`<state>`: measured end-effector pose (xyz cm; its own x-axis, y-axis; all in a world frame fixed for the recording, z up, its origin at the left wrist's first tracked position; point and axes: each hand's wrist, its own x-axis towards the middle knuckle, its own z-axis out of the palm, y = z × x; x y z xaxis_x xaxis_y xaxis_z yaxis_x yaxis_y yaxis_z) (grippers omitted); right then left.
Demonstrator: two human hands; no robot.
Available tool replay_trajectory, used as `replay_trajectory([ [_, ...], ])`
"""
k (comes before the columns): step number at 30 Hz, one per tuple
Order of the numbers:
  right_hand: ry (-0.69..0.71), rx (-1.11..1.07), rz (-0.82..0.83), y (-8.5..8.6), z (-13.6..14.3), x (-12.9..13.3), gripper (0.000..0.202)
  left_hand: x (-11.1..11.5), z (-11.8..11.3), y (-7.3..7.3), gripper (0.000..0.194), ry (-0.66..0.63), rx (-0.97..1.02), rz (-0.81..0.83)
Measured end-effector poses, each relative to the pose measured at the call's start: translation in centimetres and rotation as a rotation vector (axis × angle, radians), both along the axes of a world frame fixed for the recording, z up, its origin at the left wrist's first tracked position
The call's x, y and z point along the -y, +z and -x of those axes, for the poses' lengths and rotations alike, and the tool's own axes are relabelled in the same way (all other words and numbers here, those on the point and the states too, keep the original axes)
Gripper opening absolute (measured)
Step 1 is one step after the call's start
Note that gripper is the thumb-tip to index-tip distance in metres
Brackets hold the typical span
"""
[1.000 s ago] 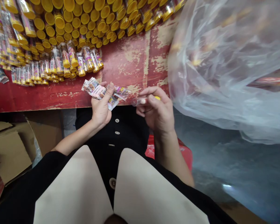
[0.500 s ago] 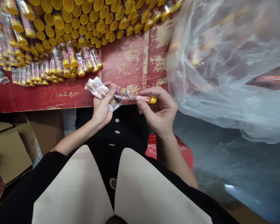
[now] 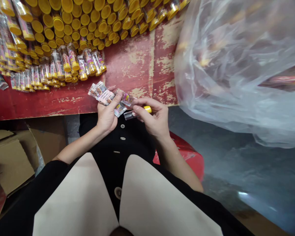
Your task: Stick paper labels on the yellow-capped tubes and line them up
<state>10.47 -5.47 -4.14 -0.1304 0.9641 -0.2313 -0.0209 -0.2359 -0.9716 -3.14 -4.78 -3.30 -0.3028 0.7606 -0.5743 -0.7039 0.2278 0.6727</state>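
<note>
My left hand (image 3: 107,113) is closed on a fanned bunch of small printed plastic sleeves (image 3: 98,91), its thumb pressed on top. One clear-edged printed sleeve (image 3: 127,97) sticks out to the right from under that thumb. In my right hand (image 3: 156,119), pinched between thumb and fingers, is a slim clear tube with a yellow cap (image 3: 147,109). The tube's clear end points left and slightly down, just below the sleeve. My right fingertips are at the sleeve's right end; whether they grip it, I cannot tell.
Many yellow-capped tubes (image 3: 76,24) are stacked on the worn red table (image 3: 137,68). A large translucent plastic bag (image 3: 211,95) with tubes inside stands at the right. Cardboard boxes (image 3: 12,157) lie lower left, and a red stool (image 3: 186,157) shows under me.
My right hand has moved left, closer to my left hand. The tube's clear end has shifted left and now sits lower, below the sleeve. My left hand has barely moved.
</note>
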Motion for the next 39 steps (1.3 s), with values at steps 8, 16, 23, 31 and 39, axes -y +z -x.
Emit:
replay_trajectory([
  [8,0.007,0.167,-0.221,0.8,0.0,-0.7,0.006,0.4,-0.2,0.1,0.038,0.007,0.017,0.041],
  [16,-0.026,-0.113,0.203,0.1,0.1,-0.3,0.025,0.2,-0.2,-0.1,0.037,0.076,-0.072,0.071],
  [23,-0.181,-0.214,0.082,0.7,-1.0,-0.5,0.035,0.1,0.4,-0.4,0.036,0.031,0.01,0.1],
  [31,-0.227,0.066,-0.163,-0.4,-0.7,0.7,0.024,0.5,-0.1,-0.6,0.035,-0.034,-0.035,0.019],
  [39,-0.019,0.145,-0.35,-0.2,-2.1,2.0,0.038,0.5,0.0,0.2,0.046,-0.104,0.014,0.016],
])
